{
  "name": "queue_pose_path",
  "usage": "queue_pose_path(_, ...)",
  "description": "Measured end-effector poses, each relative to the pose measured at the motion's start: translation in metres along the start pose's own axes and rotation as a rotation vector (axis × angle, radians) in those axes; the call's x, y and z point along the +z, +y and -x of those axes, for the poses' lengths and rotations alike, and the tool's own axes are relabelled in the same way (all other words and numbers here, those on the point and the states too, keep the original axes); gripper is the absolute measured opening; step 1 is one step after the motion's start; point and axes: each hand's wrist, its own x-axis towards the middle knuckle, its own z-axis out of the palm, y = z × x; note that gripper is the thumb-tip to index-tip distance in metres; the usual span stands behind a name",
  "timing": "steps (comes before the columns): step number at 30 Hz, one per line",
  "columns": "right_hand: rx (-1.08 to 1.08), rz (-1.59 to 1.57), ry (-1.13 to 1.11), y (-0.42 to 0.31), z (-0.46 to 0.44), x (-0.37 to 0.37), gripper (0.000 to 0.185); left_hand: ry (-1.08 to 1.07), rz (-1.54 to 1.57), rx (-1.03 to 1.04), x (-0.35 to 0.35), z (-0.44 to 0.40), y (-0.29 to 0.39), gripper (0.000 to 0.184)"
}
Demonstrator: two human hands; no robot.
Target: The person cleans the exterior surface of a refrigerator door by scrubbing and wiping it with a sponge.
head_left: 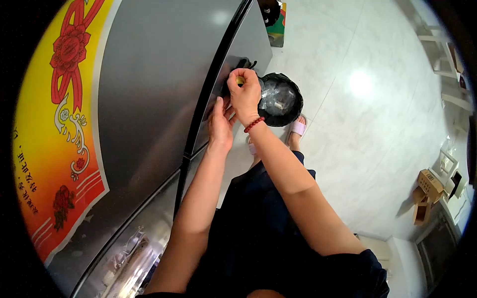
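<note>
Far left: yellow-and-red poster (59,129) with ribbon and flowers, fixed to a grey refrigerator-like appliance (149,74); black edge strip (211,82) runs down its right side. Left hand (221,126) just beside the strip, fingers mostly extended, some hidden behind the other hand; cannot tell whether they hold or touch anything. Right hand (246,99), red bead bracelet (254,124) at the wrist, overlaps it; thumb and forefinger curl into a near-closed ring. Small yellowish thing (240,80) shows inside that ring, in front of the side panel (248,39); too little seen to say whether it is gripped or lies behind. Black fitting (244,63) just above. My reading: fine two-handed work; better with the left palm braced, the right wrist loose, a light pinch and the knuckles turned aside to clear the sightline. Right of the hands, a black-lined bin (283,120) with clear plastic (273,94) inside sits below, so a dropped piece could land there; farther right, pale floor (348,149), then a cardboard box (430,184)
</note>
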Motion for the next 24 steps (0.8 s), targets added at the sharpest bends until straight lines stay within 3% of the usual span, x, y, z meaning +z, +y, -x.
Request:
queue_pose_path(12, 0.193, -0.143, -0.176, 0.019, -0.009, -0.001, 0.013, -0.008, -0.038, 0.042, 0.007, 0.002, 0.000, 0.050)
queue_pose_path(21, -0.007, -0.152, -0.041, 0.018, -0.003, -0.002, 0.015, -0.017, -0.043, 0.034, 0.007, 0.003, 0.000, 0.053)
queue_pose_path(24, 0.067, -0.072, -0.020, 0.009, -0.003, -0.003, 0.013, -0.013, -0.042, 0.033, 0.004, 0.002, 0.000, 0.053)
